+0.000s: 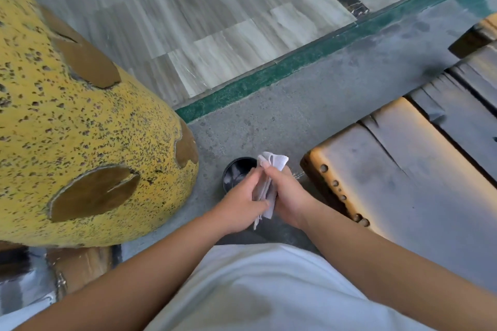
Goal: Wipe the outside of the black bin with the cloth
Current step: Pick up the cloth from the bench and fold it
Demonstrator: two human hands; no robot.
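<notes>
Filling left side: large rounded yellow speckled structure with brown oval patches (80, 115), standing on grey concrete floor (309, 94). Right of it, small round black bin (236, 173) on floor, seen from above, partly hidden behind hands. Left hand (242, 203) above bin's near side, fingers curled, pinching crumpled white cloth (269, 185). Right hand (289, 196) just right, fingers closed round same cloth. Cloth held between both hands, not visibly touching bin. Near: white shirt (269, 290). Far right: weathered wooden plank bench (403, 169).
</notes>
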